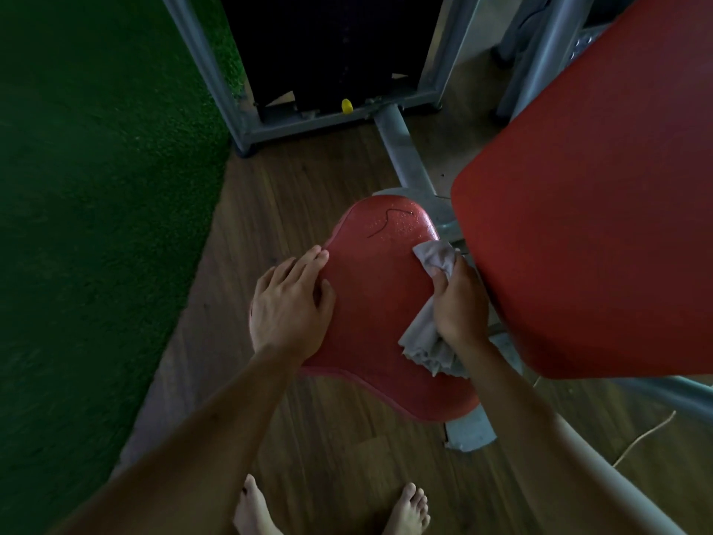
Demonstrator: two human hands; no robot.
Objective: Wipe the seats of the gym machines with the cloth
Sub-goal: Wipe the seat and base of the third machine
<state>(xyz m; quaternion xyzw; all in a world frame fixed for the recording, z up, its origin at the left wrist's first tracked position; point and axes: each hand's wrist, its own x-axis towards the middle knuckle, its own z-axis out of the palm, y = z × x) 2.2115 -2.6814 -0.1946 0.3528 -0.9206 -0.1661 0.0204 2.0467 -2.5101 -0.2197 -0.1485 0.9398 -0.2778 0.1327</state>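
One cloth (432,260), one seat (378,303), two hands.

Dim, soft, wide-angle edge distortion

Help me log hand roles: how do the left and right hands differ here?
The left hand lies flat, fingers straight; the right hand curls round the grey cloth. The left hand sits at the red seat's left edge, the right hand at its right. Both rest on the seat.

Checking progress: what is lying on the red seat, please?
Droplets, a dark strand, the left hand flat, the right hand gripping the cloth; seat beneath them hidden.
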